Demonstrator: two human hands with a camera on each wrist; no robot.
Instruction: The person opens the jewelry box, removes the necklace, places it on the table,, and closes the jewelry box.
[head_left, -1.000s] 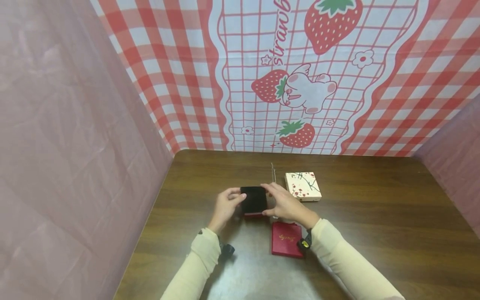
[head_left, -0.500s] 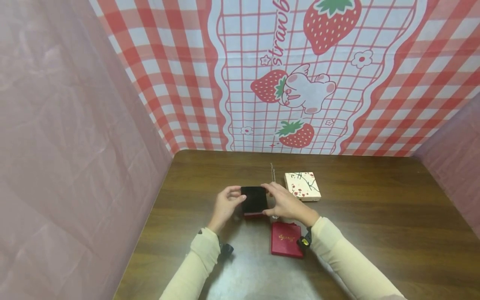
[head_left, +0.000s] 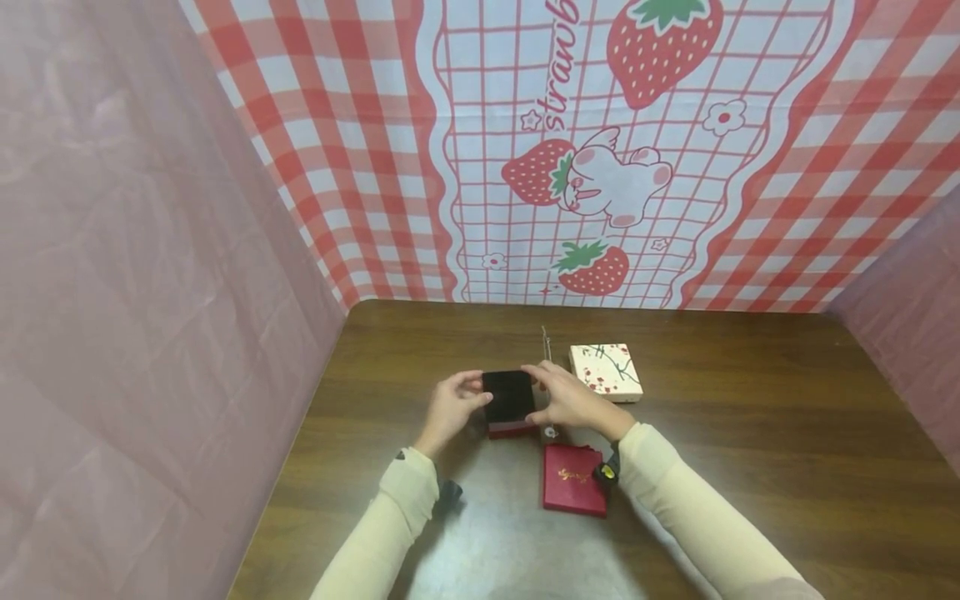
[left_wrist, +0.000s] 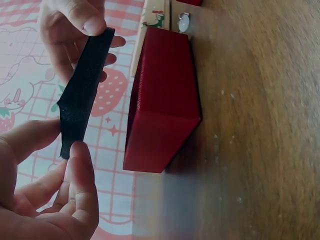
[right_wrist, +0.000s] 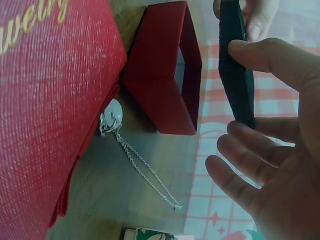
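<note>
Both hands hold a square black pad [head_left: 508, 395] by its opposite edges, above a small red box base [right_wrist: 156, 70]. My left hand [head_left: 450, 410] pinches one side between thumb and fingers. On the other side, the thumb and fingers of my right hand [head_left: 567, 402] grip the pad. In the left wrist view the pad [left_wrist: 85, 82] appears edge-on, apart from the box base [left_wrist: 162, 95]. The base is open-topped and stands on the table. Beside it lies a silver necklace [right_wrist: 111, 116] with a round pendant, its chain partly hidden by my right hand in the head view.
A red lid [head_left: 573, 487] with gold lettering lies on the brown table [head_left: 750, 442] near my right wrist. Beyond the right hand sits a cream box [head_left: 606, 371] with a floral print. A strawberry-patterned cloth [head_left: 570, 208] hangs at the back.
The right hand has shifted slightly away from me, so more of the pendant shows. The pad has come up slightly from the box base, and both hands keep their hold on it.
</note>
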